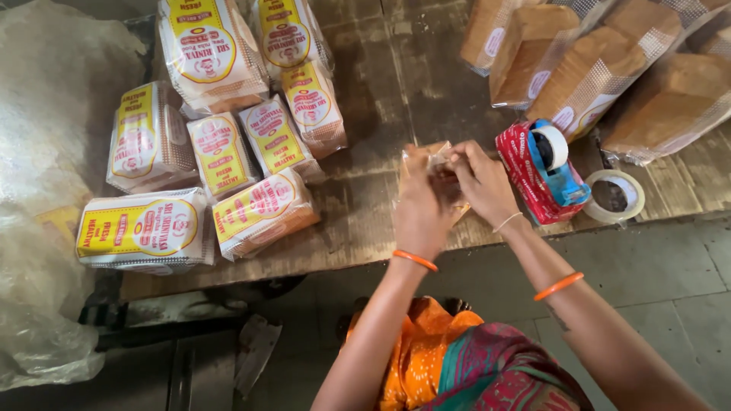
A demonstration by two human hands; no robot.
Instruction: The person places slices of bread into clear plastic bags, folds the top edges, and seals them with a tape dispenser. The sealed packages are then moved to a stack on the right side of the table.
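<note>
**Both hands closed on a bread packet at the table edge**

Nearest, the left hand (419,213) and right hand (481,183) pinch the top of a clear-wrapped bread packet (428,161) standing on the wooden table (381,84), fingers shut on its wrapper. Just right sits a red and blue tape dispenser (542,169), then a loose tape roll (614,195). Left lie yellow-labelled packed loaves (221,114). Farthest right, brown loaves in clear sleeves (601,61) lean together.
</note>
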